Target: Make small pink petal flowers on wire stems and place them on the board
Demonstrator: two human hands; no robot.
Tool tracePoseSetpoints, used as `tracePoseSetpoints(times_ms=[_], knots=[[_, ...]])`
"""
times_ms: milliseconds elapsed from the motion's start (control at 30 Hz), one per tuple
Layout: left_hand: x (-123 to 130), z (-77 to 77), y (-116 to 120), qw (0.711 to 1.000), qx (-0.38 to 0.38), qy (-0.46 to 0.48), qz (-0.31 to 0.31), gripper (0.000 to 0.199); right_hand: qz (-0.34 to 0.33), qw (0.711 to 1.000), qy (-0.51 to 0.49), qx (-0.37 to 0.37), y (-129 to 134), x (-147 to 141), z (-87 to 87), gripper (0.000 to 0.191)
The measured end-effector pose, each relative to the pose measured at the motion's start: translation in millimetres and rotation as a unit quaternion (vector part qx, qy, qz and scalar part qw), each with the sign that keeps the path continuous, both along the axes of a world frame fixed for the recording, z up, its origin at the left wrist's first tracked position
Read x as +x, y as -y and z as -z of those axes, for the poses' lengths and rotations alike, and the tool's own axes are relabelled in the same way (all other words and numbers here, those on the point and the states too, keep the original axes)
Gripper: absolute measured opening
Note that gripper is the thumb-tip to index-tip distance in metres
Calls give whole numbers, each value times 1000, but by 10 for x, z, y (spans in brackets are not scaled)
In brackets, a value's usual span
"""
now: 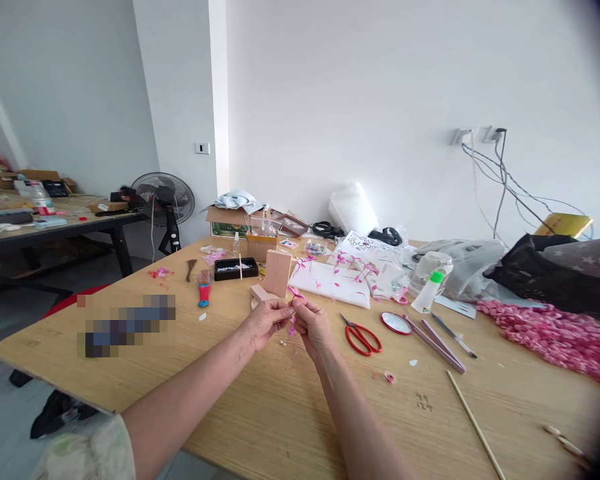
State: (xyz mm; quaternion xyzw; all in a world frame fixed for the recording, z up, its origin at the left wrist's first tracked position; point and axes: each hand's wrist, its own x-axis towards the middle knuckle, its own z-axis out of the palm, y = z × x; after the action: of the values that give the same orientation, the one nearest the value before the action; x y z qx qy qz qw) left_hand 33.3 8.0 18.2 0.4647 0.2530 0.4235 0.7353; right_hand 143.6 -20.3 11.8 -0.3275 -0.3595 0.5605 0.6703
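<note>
Two pinch grips: left hand (266, 321) and right hand (314, 325) on one pink piece (293, 330), visible above and below the fingertips; wooden block (277, 272) just beyond

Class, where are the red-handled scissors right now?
In the head view, the red-handled scissors lie on the table just right of the right hand, left of the red-rimmed round mirror.

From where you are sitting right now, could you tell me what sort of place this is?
Probably a small craft workshop: red-handled scissors, a heap of pink material and a green-capped bottle share the wooden worktable.
</note>
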Motion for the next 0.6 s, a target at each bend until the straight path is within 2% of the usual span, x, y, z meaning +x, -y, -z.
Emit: tracePoseSetpoints(times_ms=[167, 300, 500, 600], knots=[[88, -41, 70, 999, -3, 21, -43, 27, 23, 1000, 9, 8, -12, -8, 5, 19], [137, -52, 94, 996, 46, -1, -83, 26, 44, 999, 6, 3, -11, 21, -3, 19], [62, -94, 74, 994, 81, -66, -14, 20, 10, 1000, -5, 9, -5, 70, -13, 19], [26, -103, 62, 994, 80, -68, -6, 22, -7, 1000, -15, 2, -4, 60, -13, 21]])
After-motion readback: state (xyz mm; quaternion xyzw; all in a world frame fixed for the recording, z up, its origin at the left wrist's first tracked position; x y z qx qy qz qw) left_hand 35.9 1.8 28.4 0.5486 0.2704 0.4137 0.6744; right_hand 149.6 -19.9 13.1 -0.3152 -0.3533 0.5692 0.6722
